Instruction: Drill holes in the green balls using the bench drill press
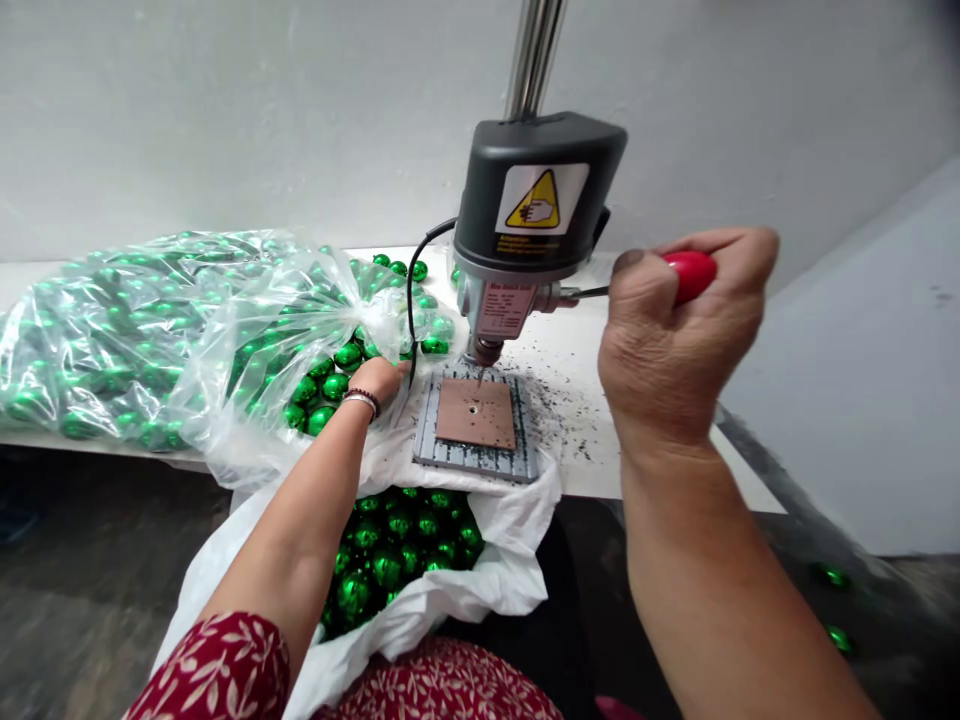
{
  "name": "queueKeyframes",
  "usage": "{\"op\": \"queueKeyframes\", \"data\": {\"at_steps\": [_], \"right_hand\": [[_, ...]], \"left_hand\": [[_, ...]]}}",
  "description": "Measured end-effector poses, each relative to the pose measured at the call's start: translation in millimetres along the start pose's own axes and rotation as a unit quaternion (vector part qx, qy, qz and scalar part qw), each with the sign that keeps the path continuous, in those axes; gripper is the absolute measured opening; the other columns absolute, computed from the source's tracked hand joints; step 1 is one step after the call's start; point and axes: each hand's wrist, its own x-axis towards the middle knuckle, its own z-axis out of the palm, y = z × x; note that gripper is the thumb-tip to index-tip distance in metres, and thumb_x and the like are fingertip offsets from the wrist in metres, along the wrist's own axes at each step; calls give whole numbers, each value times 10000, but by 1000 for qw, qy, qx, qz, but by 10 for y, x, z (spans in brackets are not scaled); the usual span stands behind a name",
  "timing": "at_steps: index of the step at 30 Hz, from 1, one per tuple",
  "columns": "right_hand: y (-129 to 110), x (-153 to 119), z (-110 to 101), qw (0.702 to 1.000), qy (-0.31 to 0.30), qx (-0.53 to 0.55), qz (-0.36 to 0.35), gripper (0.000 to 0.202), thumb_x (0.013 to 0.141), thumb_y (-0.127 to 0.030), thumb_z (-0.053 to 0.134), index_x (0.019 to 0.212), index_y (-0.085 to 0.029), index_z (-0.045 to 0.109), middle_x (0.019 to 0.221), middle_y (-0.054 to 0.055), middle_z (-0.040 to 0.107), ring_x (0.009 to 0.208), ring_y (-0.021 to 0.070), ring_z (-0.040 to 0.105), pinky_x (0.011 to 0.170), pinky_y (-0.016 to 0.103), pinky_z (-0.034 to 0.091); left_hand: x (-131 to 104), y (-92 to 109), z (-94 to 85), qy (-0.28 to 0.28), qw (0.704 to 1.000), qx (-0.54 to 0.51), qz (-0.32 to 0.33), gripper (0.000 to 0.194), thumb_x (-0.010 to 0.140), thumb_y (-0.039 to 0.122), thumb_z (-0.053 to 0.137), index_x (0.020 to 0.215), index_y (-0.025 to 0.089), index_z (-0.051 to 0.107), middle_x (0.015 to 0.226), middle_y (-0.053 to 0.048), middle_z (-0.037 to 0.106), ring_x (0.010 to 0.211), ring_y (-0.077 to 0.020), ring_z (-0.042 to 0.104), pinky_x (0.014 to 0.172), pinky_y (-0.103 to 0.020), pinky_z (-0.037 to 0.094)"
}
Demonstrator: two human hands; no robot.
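Observation:
A small bench drill press (540, 200) stands on the white table, its bit over a brown square board (495, 412) with a hole in it. My right hand (675, 320) is closed around the red knob (690, 275) of the drill press lever. Left of the drill base (427, 450), my left hand (381, 382) reaches in among shiny green balls (335, 386) at the mouth of a clear plastic bag (247, 350). Its fingers are mostly hidden, so I cannot see whether they hold a ball.
A white sack (510, 590) full of green balls lies open at my lap, below the table edge. Dark shavings (581, 420) litter the white table (592, 340) around the drill. A black cable (410, 300) hangs beside it. Two balls (838, 638) lie on the floor at right.

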Motion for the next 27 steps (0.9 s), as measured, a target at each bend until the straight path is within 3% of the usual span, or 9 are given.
{"op": "queueKeyframes", "data": {"at_steps": [4,9,12,15,18,20,22,25,27], "right_hand": [[5,-12,10,1000,0,8,-5,122,810,-271,522,834,-172,455,790,-4,514,681,39,458,644,199,440],[14,-6,28,1000,5,2,7,117,813,-247,539,842,-170,455,784,-6,504,669,35,443,629,187,432],[16,-1,21,1000,2,5,3,138,809,-248,569,837,-163,464,781,-10,496,665,26,435,610,169,423],[9,-9,2,1000,-11,13,6,154,841,-278,559,858,-154,469,791,-24,490,664,12,427,599,147,410],[6,-21,-8,1000,-20,16,6,175,870,-305,547,882,-146,474,806,-38,490,674,-3,428,622,136,406],[10,-25,-3,1000,-15,16,-1,178,868,-300,555,881,-141,476,809,-39,488,683,-5,429,635,139,409],[15,-27,7,1000,-8,21,-5,173,865,-287,556,878,-137,471,805,-38,481,689,-4,427,635,145,409],[15,-26,22,1000,-9,22,2,171,867,-279,556,877,-140,458,798,-41,471,688,-3,418,638,154,411],[11,-24,24,1000,-12,19,6,174,871,-281,558,874,-142,453,792,-44,465,687,-3,414,653,162,423]], "left_hand": [[-64,-19,-15,-6,999,26,-19,477,898,462,515,1088,88,741,1025,-224,758,1004,-317,720,812,-321,533],[-262,-19,-79,12,996,43,72,481,877,226,578,1354,180,608,1378,-175,623,1244,-294,612,1009,-339,483],[-322,3,-81,8,990,83,112,596,871,73,488,1436,257,536,1406,-153,593,1244,-293,611,1025,-385,480],[-351,-7,-104,12,987,100,126,626,852,25,463,1445,218,520,1339,-168,619,1209,-274,632,1011,-361,490],[-440,-43,-203,69,992,18,107,557,791,116,622,1346,130,587,1311,-189,620,1204,-308,617,1013,-376,488],[-556,-55,-294,95,983,-125,90,537,758,237,700,1275,121,613,1210,-165,658,1089,-299,654,935,-376,522],[-695,-38,-361,49,932,-350,77,513,788,362,678,1254,162,596,1003,-85,690,848,-224,685,761,-327,548],[-866,43,-349,-98,755,-646,57,444,821,447,637,1194,214,571,811,1,656,592,-127,618,571,-241,492],[-923,117,-272,-166,664,-729,32,384,821,451,660,1103,201,587,815,-3,668,572,-102,605,542,-212,473]]}}
